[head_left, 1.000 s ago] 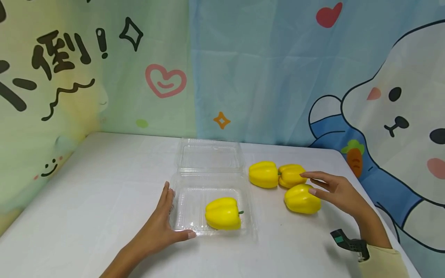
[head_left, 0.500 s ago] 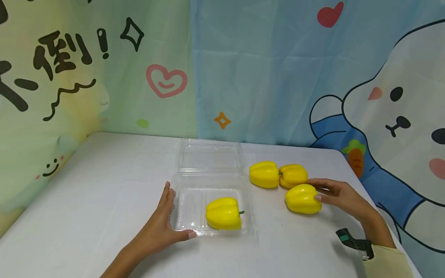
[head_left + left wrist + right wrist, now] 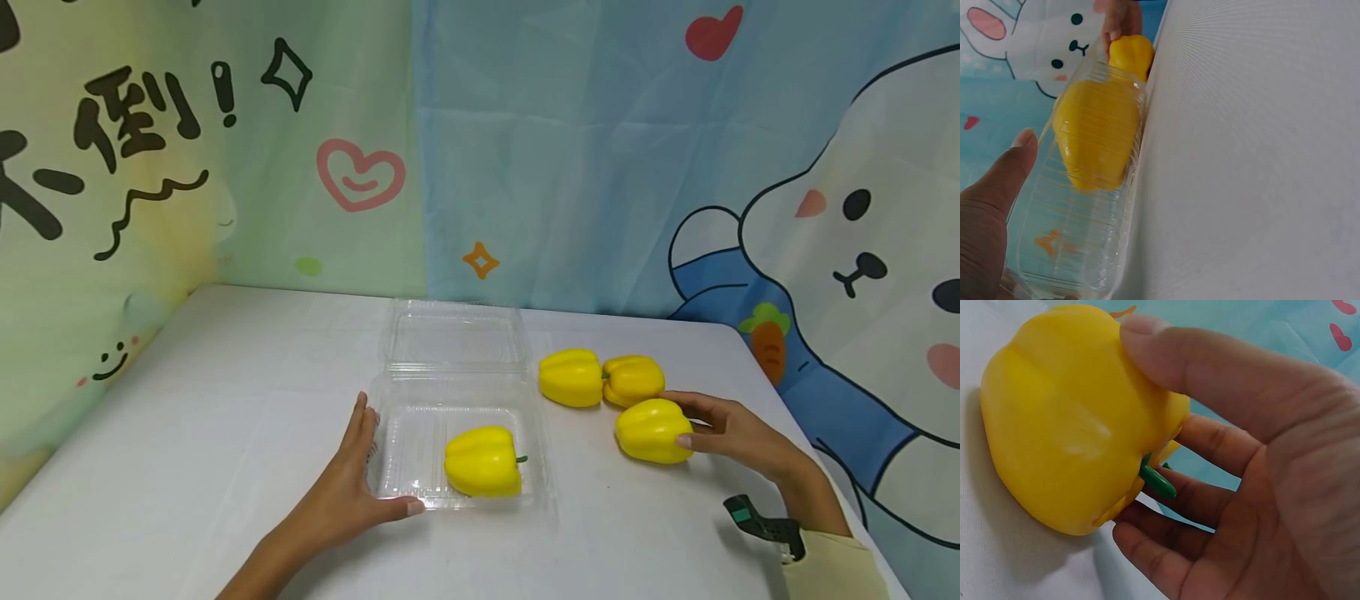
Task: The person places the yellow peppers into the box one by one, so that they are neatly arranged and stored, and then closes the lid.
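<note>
My left hand point(image 3: 345, 479) touches the left side and near left corner of a clear plastic clamshell container point(image 3: 405, 454), its thumb along the near rim and its fingers straight. One yellow bell pepper point(image 3: 482, 462) lies in the base of the container, stem to the right. On the right, my right hand point(image 3: 738, 433) grips another yellow bell pepper point(image 3: 652, 431) by its stem end. The right wrist view shows the thumb point(image 3: 1147, 334) on one side of this pepper point(image 3: 1072, 419) and the fingers round the other, with its green stem point(image 3: 1159, 481) between them.
Two more yellow bell peppers point(image 3: 570, 377) point(image 3: 633, 380) lie close together just behind the gripped one. The container's lid point(image 3: 457, 333) lies folded back towards the curtain point(image 3: 540, 167). Everything stands on a white-covered table point(image 3: 225, 400).
My right hand has come down from above the nearest loose pepper to its stem end and taken hold of it. The left hand and the container have stayed put.
</note>
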### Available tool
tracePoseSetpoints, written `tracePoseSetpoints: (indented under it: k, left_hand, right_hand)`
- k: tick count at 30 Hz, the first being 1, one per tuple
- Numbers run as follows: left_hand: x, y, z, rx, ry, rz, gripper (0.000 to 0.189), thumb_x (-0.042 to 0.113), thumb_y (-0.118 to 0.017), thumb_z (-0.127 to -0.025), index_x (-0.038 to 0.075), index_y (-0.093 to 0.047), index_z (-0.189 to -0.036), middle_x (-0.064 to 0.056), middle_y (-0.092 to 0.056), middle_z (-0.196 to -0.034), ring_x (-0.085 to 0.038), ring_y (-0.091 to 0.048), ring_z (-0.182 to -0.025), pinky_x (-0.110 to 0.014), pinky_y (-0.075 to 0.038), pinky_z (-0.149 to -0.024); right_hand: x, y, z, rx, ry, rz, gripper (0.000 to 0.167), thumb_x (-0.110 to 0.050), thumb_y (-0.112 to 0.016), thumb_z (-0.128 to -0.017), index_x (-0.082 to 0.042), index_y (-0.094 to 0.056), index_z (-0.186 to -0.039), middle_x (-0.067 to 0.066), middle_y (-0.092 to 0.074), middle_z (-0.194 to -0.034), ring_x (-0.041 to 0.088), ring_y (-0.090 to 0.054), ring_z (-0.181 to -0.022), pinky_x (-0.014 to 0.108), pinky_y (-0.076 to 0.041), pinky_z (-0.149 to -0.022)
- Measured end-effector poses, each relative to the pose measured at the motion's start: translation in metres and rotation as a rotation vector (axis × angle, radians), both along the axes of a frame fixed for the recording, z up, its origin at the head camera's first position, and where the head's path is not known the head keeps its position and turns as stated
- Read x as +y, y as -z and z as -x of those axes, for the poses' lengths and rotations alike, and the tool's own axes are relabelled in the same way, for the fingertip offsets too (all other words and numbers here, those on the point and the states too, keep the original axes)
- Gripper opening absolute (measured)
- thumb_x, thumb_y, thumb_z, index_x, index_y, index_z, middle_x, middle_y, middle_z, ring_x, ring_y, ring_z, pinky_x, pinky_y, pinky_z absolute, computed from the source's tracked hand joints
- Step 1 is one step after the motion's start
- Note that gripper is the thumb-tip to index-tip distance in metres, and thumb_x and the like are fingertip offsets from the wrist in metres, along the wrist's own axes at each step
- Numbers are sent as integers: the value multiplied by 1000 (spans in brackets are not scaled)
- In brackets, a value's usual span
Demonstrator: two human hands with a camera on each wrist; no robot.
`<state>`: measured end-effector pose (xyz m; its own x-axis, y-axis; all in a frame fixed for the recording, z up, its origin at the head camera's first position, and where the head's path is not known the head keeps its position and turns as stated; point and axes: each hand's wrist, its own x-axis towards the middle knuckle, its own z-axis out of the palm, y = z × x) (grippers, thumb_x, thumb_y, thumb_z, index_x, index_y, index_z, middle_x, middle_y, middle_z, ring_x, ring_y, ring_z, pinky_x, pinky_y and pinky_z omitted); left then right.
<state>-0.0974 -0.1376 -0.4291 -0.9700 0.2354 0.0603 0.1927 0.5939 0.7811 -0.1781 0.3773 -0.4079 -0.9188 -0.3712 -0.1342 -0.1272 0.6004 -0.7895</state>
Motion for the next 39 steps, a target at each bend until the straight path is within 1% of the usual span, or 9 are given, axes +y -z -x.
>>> tracePoseSetpoints:
  k: [7, 10, 15, 19, 23, 26, 31, 36, 39]
  left_hand:
    - [0, 0, 0, -12, -3, 1, 135, 57, -85, -63, -3, -6, -154, -4, 13, -162, -36, -20, -143, -56, -25, -109]
    - [0, 0, 0, -11, -3, -1, 135, 57, -86, -63, -1, -5, -154, -5, 11, -162, -36, -22, -142, -56, -25, -109]
    - [0, 1, 1, 3, 2, -4, 135, 57, -85, -63, -2, -5, -154, -6, 11, -162, -36, -19, -143, -56, -24, -109]
    - [-1, 2, 1, 4, 5, -5, 135, 58, -85, -63, -3, -5, -154, -4, 13, -161, -36, -16, -144, -56, -24, -109]
    - [-1, 2, 1, 2, 5, -7, 135, 58, -85, -63, -2, -5, -154, -4, 13, -161, -36, -14, -144, -57, -24, -109]
    - [-1, 2, 1, 3, 8, -6, 135, 57, -85, -63, -1, -6, -154, -3, 13, -162, -35, -17, -144, -56, -25, -109]
    - [-1, 1, 2, 7, 1, -18, 134, 55, -86, -62, -2, -7, -154, -3, 12, -162, -35, -22, -142, -55, -26, -109]
    - [0, 3, 2, 6, 2, -19, 136, 56, -86, -62, -2, -6, -154, -8, 10, -162, -36, -17, -144, -56, -25, -109]
    - [1, 2, 2, 3, -7, -11, 136, 56, -87, -61, -1, -6, -154, -8, 10, -162, -35, -16, -144, -55, -25, -109]
  right_hand:
    - [0, 1, 0, 8, 13, -10, 62, -22, -69, -92, 1, -43, -143, 25, -41, -145, 46, -41, -127, 53, -47, -94]
    - [1, 2, 0, 6, 23, -4, 61, -21, -67, -92, 2, -42, -143, 24, -42, -144, 43, -45, -124, 52, -48, -92]
    - [4, 5, 1, 4, 30, 17, 60, -20, -66, -93, 2, -41, -144, 22, -43, -144, 20, -54, -114, 41, -52, -89]
    - [4, 5, 2, 6, 28, 25, 59, -19, -65, -93, 2, -41, -144, 22, -43, -144, 7, -54, -111, 42, -52, -90]
    - [2, 3, 0, 3, 37, 13, 60, -20, -65, -94, 3, -41, -144, 23, -43, -144, 27, -51, -120, 46, -51, -91]
    - [-1, 2, -2, 1, 48, 3, 61, -22, -65, -94, 2, -41, -144, 24, -43, -144, 40, -45, -124, 42, -51, -91]
    - [-5, 2, -4, 13, 61, 2, 62, -23, -65, -94, 3, -40, -144, 24, -42, -144, 43, -43, -125, 28, -50, -89]
    - [-6, 2, -6, 19, 77, -8, 64, -23, -65, -94, 6, -38, -144, 27, -40, -145, 46, -42, -126, 37, -51, -91]
    - [-7, 3, -6, 35, 79, -10, 63, -22, -65, -94, 7, -39, -144, 27, -41, -145, 46, -43, -125, 33, -52, -89]
